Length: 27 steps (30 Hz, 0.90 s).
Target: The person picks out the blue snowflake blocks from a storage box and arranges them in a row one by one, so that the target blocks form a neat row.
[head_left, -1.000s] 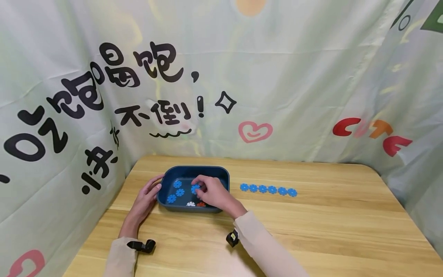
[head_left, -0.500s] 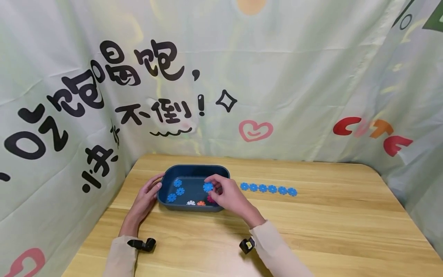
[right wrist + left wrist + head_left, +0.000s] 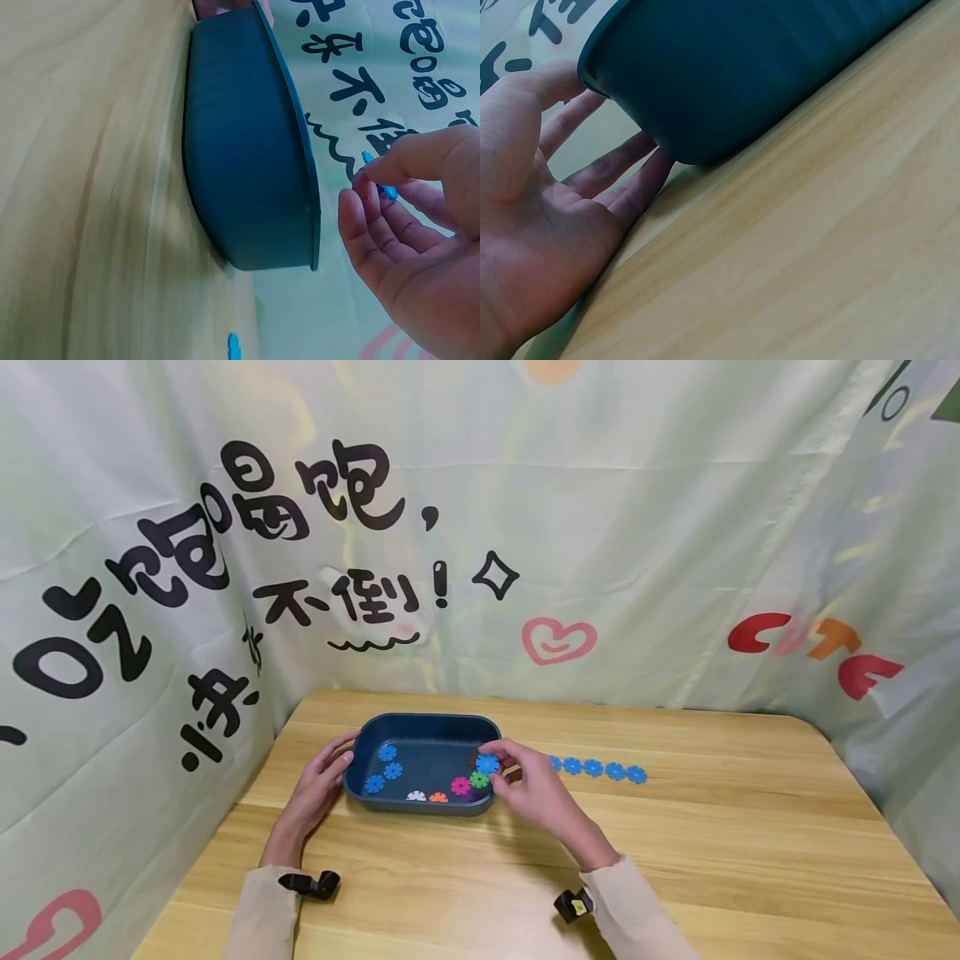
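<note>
The dark blue tray (image 3: 420, 807) stands at the back left of the wooden table. My left hand (image 3: 318, 783) touches its left end from outside, the fingers extended against wall and rim. Above the tray's right end, my right hand (image 3: 542, 789) pinches a blue snowflake disc (image 3: 487, 764) between thumb and forefinger. The right wrist view shows this disc nearly edge-on, partly covered by the fingers. Inside the tray lie three blue discs (image 3: 393, 770) at the left, a white disc (image 3: 416, 796), an orange disc (image 3: 438, 797), a pink disc (image 3: 461, 786) and a green disc (image 3: 479, 779).
Right of the tray, a row of several blue discs (image 3: 593, 768) lies on the table (image 3: 712, 843); the right hand covers its left end. A printed curtain (image 3: 637, 568) hangs behind and at both sides. Brown and purple pieces are partly hidden in the tray.
My right hand has lifted the blue disc and moved it rightward from the tray's middle to its right end, uncovering the pink and green discs. The left hand stays on the tray.
</note>
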### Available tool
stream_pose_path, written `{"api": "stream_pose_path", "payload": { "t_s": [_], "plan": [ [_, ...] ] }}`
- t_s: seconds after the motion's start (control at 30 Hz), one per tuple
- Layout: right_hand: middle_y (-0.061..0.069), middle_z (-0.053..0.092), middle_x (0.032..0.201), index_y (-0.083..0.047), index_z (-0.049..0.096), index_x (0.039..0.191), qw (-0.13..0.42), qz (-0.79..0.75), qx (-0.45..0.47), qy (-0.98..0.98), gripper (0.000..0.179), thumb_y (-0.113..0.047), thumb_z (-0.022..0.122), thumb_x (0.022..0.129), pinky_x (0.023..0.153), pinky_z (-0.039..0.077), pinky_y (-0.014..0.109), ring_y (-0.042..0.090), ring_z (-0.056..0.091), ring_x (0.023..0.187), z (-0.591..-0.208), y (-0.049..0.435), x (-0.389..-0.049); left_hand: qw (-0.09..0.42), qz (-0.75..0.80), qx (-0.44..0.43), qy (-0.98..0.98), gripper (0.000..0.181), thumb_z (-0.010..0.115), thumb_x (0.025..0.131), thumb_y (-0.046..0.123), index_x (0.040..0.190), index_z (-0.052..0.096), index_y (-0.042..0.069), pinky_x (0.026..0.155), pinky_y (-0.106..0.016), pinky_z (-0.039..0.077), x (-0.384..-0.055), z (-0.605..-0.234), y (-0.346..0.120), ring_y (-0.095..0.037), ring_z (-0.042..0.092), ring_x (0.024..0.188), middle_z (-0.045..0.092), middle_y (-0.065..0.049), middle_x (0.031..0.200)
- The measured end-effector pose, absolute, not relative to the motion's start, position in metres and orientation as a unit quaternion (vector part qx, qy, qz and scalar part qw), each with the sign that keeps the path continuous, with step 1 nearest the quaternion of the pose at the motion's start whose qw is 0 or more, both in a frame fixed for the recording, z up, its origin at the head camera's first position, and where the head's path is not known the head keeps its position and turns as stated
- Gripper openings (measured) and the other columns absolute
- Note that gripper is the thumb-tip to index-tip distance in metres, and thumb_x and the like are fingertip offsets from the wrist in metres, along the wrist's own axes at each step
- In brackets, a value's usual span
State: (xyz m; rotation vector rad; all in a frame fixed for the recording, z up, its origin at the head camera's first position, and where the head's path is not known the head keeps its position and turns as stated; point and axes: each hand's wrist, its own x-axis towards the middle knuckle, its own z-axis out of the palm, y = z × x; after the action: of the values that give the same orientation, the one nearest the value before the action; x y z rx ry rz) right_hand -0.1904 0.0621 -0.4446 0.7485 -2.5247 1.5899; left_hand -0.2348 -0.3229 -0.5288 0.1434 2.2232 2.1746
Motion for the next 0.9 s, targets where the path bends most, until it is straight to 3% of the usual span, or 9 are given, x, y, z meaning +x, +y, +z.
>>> {"api": "stream_pose_path", "payload": {
  "t_s": [0.3,0.9],
  "plan": [
    [0.007,0.070,0.094,-0.008,0.069,0.124,0.086,0.503,0.243,-0.825,0.036,0.006,0.069,0.091,0.072,0.060,0.033,0.016,0.063,0.084,-0.444,0.090,-0.183,0.015,0.702,0.048,0.710,0.054,0.055,0.108,0.029,0.156,0.041,0.008,0.099,-0.020,0.047,-0.236,-0.527,-0.323,-0.030,0.040,0.138,0.035,-0.018,0.159],
    [0.002,0.070,0.099,-0.006,0.068,0.126,0.113,0.476,0.208,-0.847,0.039,0.009,0.072,0.090,0.074,0.059,0.030,0.018,0.065,0.088,-0.440,0.139,-0.174,0.014,0.697,0.039,0.716,0.053,0.056,0.108,0.031,0.155,0.043,0.012,0.099,-0.020,0.047,-0.232,-0.527,-0.323,-0.023,0.044,0.135,0.037,-0.015,0.158]
  ]
}}
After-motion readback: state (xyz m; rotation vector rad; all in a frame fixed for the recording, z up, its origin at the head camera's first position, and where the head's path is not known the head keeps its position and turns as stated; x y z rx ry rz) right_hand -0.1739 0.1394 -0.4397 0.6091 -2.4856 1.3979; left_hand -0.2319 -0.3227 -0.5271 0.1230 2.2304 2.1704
